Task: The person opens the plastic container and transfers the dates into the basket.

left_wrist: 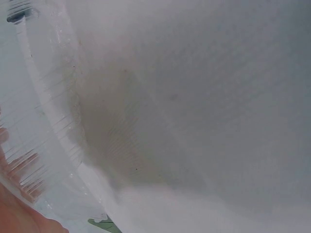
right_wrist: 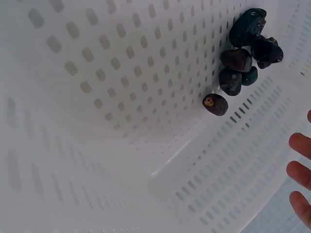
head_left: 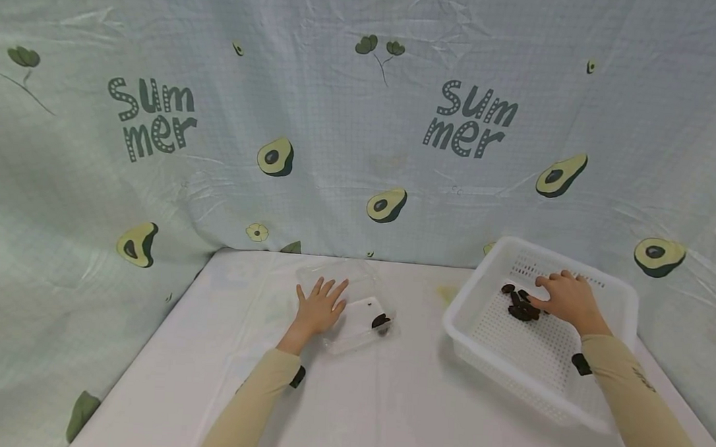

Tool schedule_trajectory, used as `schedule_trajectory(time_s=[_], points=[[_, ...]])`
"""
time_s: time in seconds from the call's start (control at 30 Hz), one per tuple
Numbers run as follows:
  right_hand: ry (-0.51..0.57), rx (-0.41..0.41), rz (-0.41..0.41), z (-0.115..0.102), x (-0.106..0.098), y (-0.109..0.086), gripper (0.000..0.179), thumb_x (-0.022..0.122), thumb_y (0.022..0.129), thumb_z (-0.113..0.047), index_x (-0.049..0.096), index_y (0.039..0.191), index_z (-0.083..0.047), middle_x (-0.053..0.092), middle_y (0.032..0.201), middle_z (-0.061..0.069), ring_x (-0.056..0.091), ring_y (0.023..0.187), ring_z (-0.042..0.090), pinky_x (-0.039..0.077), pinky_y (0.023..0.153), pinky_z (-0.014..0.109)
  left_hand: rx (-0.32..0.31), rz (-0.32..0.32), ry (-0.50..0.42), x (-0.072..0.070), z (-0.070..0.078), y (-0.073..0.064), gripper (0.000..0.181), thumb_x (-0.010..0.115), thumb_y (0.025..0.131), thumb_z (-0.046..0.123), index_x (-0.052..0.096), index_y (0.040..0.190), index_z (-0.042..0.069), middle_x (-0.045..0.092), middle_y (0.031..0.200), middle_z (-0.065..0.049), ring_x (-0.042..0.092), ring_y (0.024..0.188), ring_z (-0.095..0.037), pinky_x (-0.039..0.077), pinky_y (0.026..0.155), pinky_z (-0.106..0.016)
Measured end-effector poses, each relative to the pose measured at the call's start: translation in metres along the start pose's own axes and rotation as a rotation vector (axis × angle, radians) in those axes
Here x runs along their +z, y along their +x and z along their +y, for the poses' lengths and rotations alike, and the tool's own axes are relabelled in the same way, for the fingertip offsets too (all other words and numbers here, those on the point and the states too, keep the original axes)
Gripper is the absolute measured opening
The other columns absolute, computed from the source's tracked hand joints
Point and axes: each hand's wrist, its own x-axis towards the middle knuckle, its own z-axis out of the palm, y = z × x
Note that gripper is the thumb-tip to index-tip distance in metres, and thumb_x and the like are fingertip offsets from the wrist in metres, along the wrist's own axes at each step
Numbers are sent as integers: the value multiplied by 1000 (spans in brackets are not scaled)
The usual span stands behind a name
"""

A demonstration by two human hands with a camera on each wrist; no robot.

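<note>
At the table's middle, a clear plastic box [head_left: 352,343] holds a few dark dates [head_left: 381,322] near its right end. My left hand [head_left: 318,310] lies at the box's left side, palm down with fingers spread. In the left wrist view, part of that hand [left_wrist: 29,213] shows at the lower left, its fingers seen through the ribbed clear plastic [left_wrist: 53,121]. My right hand [head_left: 569,302] hovers inside the white basket [head_left: 508,373], fingers bent loosely and apart. Several dates [right_wrist: 236,60] lie on the basket's perforated floor beside it; no date shows between the visible fingertips [right_wrist: 299,172].
The basket's raised rim [right_wrist: 286,189] surrounds the right hand. A white cloth covers the table [head_left: 397,401]. Behind it hangs a pale curtain [head_left: 328,100] printed with avocados and lettering, meeting the table's back edge.
</note>
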Motion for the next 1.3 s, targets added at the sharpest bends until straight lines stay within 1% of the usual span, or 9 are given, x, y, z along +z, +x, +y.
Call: schedule_trajectory(time_s=[0.27,0.47,0.77,0.83,0.97,1.07,1.13,1.2,1.3], points=[[7,-25,41,-4,-2,-1,32,71,70,-33,66,88,-7,64,78,14,55,73,34,43,65,56,-5,-8,0,0,0,0,46,33,96,38,29,140,26,34,142,-9,20,136,-33,7,99,-70],[-18,-74,92,-9,-4,1,34,73,68,-34,66,89,-8,63,78,11,55,72,32,44,65,52,1,-3,1,-1,1,0,46,32,96,38,29,141,26,34,142,-9,20,136,-33,6,98,-70],[16,-216,263,-25,-19,8,34,77,62,-29,66,87,-9,62,74,9,56,68,28,44,55,43,3,6,-19,-1,0,0,46,33,96,38,30,140,25,34,142,-10,20,136,-34,6,99,-70],[47,-245,289,-32,-24,9,34,75,65,-31,66,88,-9,63,75,9,56,68,28,44,55,43,2,6,-19,-1,0,1,46,34,96,38,30,140,24,34,142,-10,20,136,-34,6,99,-70],[107,-302,367,-45,-36,13,38,64,76,-45,65,88,-10,63,74,7,56,66,26,44,54,40,-4,3,-11,-2,0,2,46,34,96,38,30,140,25,35,142,-9,21,136,-33,7,99,-70],[127,-340,429,-54,-41,16,55,42,85,-60,66,88,-10,63,72,6,56,64,24,44,53,39,-6,-2,-17,-3,1,2,46,33,96,38,30,140,25,34,142,-9,21,136,-33,6,99,-70],[138,-358,446,-59,-44,17,63,31,87,-62,67,89,-10,63,72,7,57,63,24,45,53,40,-5,-6,-23,-3,1,2,46,33,96,38,30,140,25,34,142,-10,20,136,-33,6,99,-70],[142,-373,465,-66,-48,19,68,24,87,-63,67,90,-11,63,71,5,55,62,23,45,53,39,0,-4,-21,-2,1,2,46,33,96,39,29,140,25,34,142,-9,21,136,-34,6,99,-70],[155,-387,469,-79,-56,20,64,27,88,-62,67,91,-12,61,69,3,53,60,19,43,53,36,6,1,-21,-2,0,1,46,32,96,39,30,140,25,34,142,-9,21,136,-33,7,99,-70]])
